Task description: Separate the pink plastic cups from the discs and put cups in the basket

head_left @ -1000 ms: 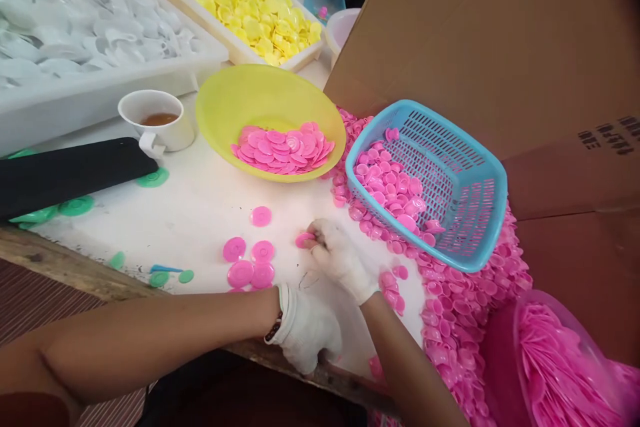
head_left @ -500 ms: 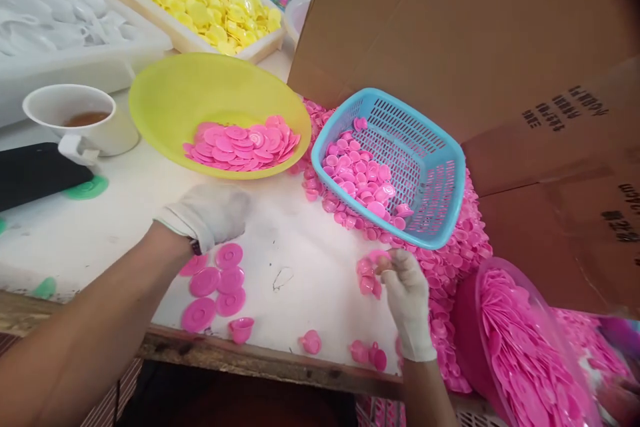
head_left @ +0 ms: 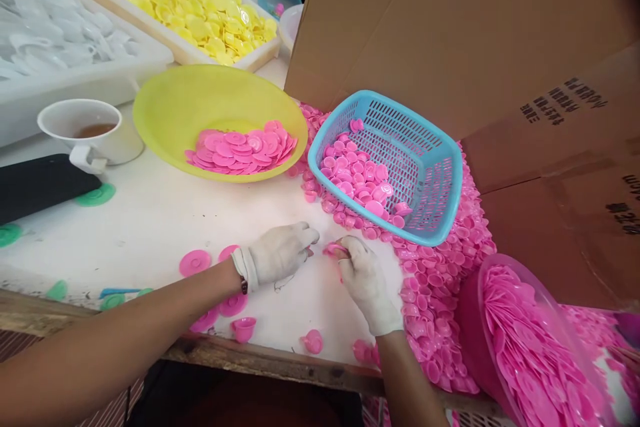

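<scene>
My gloved left hand (head_left: 285,252) is over the middle of the white tabletop, its fingers bent together; what they hold, if anything, is hidden. Facing it, my gloved right hand (head_left: 364,283) pinches a small pink piece (head_left: 334,249), which looks like a toy cup seen by its rim. The two hands are close but apart. Flat pink toy saucers (head_left: 195,263) lie around and under my left forearm, partly covered by it. Near the front edge are a pink toy cup (head_left: 244,329), another cup (head_left: 313,341) and more pink pieces (head_left: 363,350) beside my right wrist.
Ahead stand a yellow bowl (head_left: 170,113) of pink saucers and a blue basket (head_left: 453,197) of small cups. Heaped pink cups (head_left: 435,307) and a pink tub (head_left: 473,320) are at right, below a cardboard box (head_left: 425,27). A white mug (head_left: 117,143) holds brown liquid.
My left hand has moved right from above the saucers to the middle of the table. My right hand has come left with the pink piece, closing the gap between them.
</scene>
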The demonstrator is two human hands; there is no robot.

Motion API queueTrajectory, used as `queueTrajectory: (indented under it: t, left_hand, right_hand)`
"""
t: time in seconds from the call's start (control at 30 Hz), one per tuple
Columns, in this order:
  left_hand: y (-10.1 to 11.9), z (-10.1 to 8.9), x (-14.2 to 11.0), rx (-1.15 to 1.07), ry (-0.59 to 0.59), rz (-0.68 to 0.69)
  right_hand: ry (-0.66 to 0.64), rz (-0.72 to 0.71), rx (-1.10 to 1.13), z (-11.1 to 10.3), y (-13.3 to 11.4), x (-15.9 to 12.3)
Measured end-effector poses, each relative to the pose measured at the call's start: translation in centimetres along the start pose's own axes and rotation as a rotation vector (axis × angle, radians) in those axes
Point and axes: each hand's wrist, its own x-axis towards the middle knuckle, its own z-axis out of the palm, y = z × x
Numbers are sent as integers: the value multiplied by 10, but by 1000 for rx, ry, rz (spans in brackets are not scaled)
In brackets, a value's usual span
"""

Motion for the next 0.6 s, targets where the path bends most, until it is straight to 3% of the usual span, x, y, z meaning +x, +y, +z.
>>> queueTrajectory:
  t: [0.17,0.33,0.43,0.6]
  left_hand:
    - [5,-9,0,-362,-25,-129]
    - [-8,-25,1,-145,171,-126]
    - [-6,-25,-1,-29,106,-105]
    - [11,-5,-8,63,-94,-90]
  right_hand:
    - [46,90,250,13,-19,1]
    - [169,219,401,15,-11,-5]
    - [252,297,441,10,-2,-9]
    - [216,301,366,6,3,-16]
